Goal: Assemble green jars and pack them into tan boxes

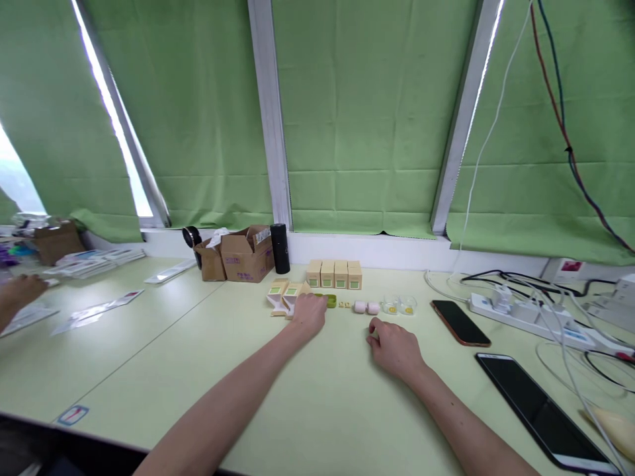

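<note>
My left hand reaches across the pale green table, fingers curled over something small beside a green case; what it holds is hidden. Just left of it lie a few opened small cream boxes. Behind stands a row of several shut cream boxes. My right hand rests on the table with fingers curled loosely, near two pink capsules and clear plastic trays; nothing shows in it.
Brown cardboard boxes and a black cylinder stand at the back. A phone and a tablet lie right, by a power strip with cables. Another person's hand shows far left among papers.
</note>
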Demonstrator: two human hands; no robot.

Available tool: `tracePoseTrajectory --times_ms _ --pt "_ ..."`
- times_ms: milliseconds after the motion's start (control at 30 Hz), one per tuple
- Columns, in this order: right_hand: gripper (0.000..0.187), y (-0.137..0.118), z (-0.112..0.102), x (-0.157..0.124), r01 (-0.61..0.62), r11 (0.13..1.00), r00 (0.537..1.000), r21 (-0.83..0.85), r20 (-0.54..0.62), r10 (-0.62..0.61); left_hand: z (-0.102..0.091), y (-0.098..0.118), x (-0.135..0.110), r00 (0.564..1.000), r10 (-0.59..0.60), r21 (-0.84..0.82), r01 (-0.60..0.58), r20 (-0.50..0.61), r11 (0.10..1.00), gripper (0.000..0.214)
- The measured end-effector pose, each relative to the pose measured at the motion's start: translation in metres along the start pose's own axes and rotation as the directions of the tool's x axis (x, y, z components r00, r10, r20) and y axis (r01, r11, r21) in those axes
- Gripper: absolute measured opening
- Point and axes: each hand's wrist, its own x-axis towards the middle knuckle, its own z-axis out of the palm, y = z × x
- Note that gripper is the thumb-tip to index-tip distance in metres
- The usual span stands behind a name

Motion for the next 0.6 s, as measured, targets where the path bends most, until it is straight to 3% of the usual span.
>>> tracePoseTrajectory --times_ms 300,467,600 --pt "0.016 -0.001 -0.002 -0.001 -0.004 1.0 1.0 0.017 -0.006 0.004 -0.01 0.01 -0.013 0.997 0.069 0.08 -0.067 -0.023 0.995 0.024" --pt "0.017 -0.005 0.0 -0.003 -0.016 0.997 0.999 0.075 -0.041 0.02 -0.025 0.018 -0.032 0.988 0.141 0.097 -0.135 -0.061 0.986 0.027" --pt "0.021 -0.01 -0.001 -0.006 0.012 0.985 0.995 0.173 -0.099 0.005 -0.025 0.027 -0.053 0.967 0.226 0.103 -0.214 -0.119 0.971 0.025"
